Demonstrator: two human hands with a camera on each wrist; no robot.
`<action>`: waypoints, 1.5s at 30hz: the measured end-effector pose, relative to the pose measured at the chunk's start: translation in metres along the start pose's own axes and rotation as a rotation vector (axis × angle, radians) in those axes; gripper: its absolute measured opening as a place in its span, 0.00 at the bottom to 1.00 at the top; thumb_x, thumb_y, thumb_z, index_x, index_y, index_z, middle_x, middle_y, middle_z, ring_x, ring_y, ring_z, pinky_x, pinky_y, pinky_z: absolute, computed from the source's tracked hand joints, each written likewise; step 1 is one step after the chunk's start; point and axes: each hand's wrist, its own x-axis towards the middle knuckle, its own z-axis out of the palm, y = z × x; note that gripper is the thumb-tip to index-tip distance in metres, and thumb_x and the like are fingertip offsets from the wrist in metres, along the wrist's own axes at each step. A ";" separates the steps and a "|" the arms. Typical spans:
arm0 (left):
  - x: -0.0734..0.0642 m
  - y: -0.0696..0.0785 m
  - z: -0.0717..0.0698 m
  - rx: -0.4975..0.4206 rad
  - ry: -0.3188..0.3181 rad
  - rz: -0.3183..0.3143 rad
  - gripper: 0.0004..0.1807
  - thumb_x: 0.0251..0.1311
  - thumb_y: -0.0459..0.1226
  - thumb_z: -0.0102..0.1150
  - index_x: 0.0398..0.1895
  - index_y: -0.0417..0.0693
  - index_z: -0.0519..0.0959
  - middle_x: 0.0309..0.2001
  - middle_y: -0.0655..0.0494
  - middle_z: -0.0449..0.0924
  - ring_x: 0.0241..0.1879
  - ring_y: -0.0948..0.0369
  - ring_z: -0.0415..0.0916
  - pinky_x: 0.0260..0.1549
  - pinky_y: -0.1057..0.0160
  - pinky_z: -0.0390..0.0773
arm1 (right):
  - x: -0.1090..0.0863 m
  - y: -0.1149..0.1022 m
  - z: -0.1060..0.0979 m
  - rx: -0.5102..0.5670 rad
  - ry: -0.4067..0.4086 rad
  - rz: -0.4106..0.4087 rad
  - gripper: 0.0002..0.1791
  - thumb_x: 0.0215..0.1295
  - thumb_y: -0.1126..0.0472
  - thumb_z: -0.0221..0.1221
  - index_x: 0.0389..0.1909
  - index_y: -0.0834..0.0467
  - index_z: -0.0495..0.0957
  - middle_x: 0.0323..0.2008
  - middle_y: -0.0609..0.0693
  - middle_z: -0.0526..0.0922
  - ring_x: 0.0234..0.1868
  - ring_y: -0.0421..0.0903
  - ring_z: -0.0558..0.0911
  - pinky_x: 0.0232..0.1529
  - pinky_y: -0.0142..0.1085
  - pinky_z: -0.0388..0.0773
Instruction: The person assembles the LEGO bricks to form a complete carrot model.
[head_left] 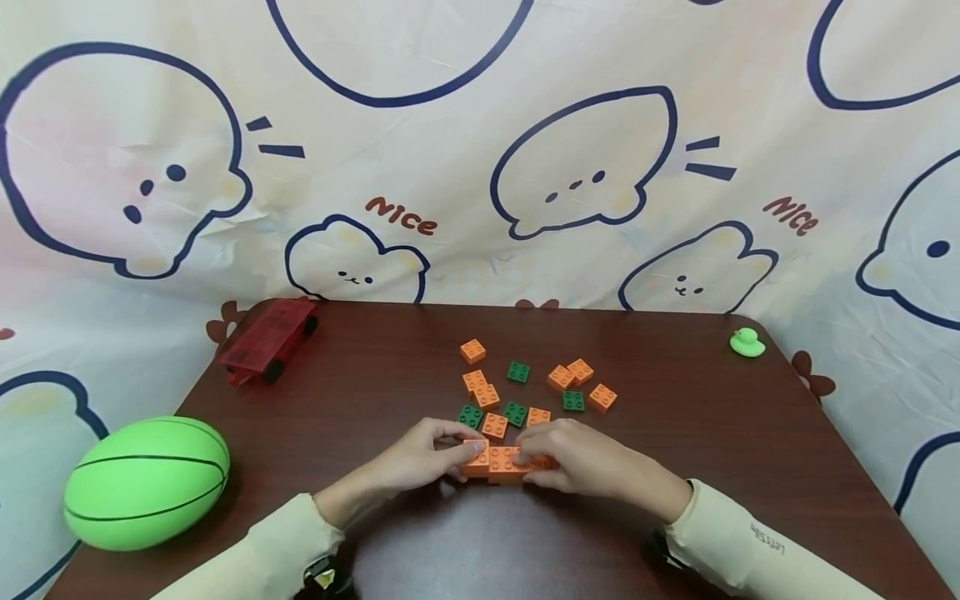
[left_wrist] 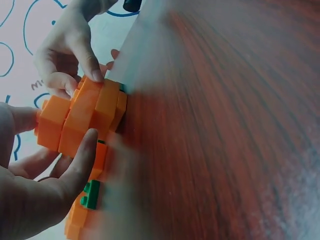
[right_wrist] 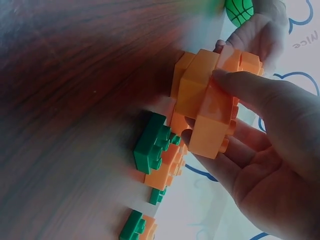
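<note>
Several orange toy building bricks are joined into one stepped block point(head_left: 505, 467) near the middle of the table. At its left end my left hand point(head_left: 418, 458) grips it, with the thumb on top in the head view. My right hand point(head_left: 583, 457) holds the opposite end, fingers curled over the studs and hiding that part. From the right wrist view the layered block point(right_wrist: 195, 92) has wider bricks above narrower ones, with the right thumb against its side. The left wrist view shows the left fingers and thumb on either side of the top orange layer point(left_wrist: 80, 120).
Loose orange bricks point(head_left: 473, 351) and green bricks point(head_left: 518, 372) lie scattered just beyond the hands on the dark wooden table point(head_left: 375, 367). A green ball point(head_left: 146, 483) is at the left edge, a red toy car point(head_left: 270, 340) at the back left, and a green duck point(head_left: 747, 342) at the back right.
</note>
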 end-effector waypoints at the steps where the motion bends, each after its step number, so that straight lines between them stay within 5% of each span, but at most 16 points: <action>1: 0.000 -0.001 0.000 -0.001 -0.004 -0.001 0.20 0.76 0.43 0.56 0.58 0.36 0.81 0.50 0.43 0.85 0.38 0.52 0.87 0.41 0.54 0.87 | 0.000 0.000 0.000 -0.004 -0.002 0.002 0.07 0.66 0.58 0.70 0.44 0.50 0.86 0.40 0.41 0.86 0.36 0.31 0.78 0.40 0.24 0.79; 16: -0.002 -0.003 -0.004 0.030 0.010 0.020 0.18 0.75 0.41 0.57 0.56 0.35 0.82 0.43 0.45 0.86 0.35 0.56 0.85 0.39 0.56 0.87 | 0.004 -0.003 0.004 -0.044 0.016 -0.031 0.06 0.67 0.58 0.69 0.43 0.51 0.85 0.45 0.43 0.87 0.43 0.32 0.82 0.43 0.25 0.81; 24: 0.001 -0.009 -0.001 -0.077 -0.061 -0.010 0.23 0.75 0.43 0.57 0.63 0.35 0.78 0.49 0.43 0.86 0.43 0.51 0.88 0.43 0.54 0.87 | 0.003 -0.001 0.004 -0.042 0.000 -0.003 0.05 0.67 0.58 0.69 0.41 0.50 0.85 0.43 0.41 0.87 0.40 0.31 0.80 0.42 0.25 0.80; 32: 0.002 -0.006 0.005 -0.152 -0.077 -0.009 0.25 0.74 0.40 0.58 0.65 0.30 0.74 0.47 0.40 0.87 0.41 0.57 0.87 0.44 0.56 0.87 | 0.001 0.000 0.002 -0.057 -0.002 -0.008 0.05 0.67 0.58 0.69 0.41 0.50 0.84 0.42 0.41 0.86 0.40 0.32 0.80 0.42 0.25 0.80; 38: 0.002 -0.006 0.006 -0.143 -0.051 -0.012 0.24 0.73 0.40 0.59 0.64 0.31 0.76 0.46 0.41 0.87 0.40 0.57 0.87 0.43 0.56 0.87 | 0.000 0.000 0.001 -0.060 -0.011 -0.004 0.04 0.67 0.58 0.69 0.40 0.49 0.84 0.45 0.42 0.87 0.41 0.33 0.80 0.42 0.26 0.80; 45: 0.002 -0.010 0.008 -0.205 -0.001 -0.073 0.26 0.75 0.45 0.58 0.64 0.32 0.76 0.56 0.41 0.82 0.43 0.59 0.85 0.47 0.55 0.87 | 0.001 -0.001 0.001 -0.065 -0.017 0.004 0.05 0.67 0.57 0.69 0.41 0.49 0.84 0.43 0.42 0.86 0.39 0.33 0.79 0.42 0.26 0.80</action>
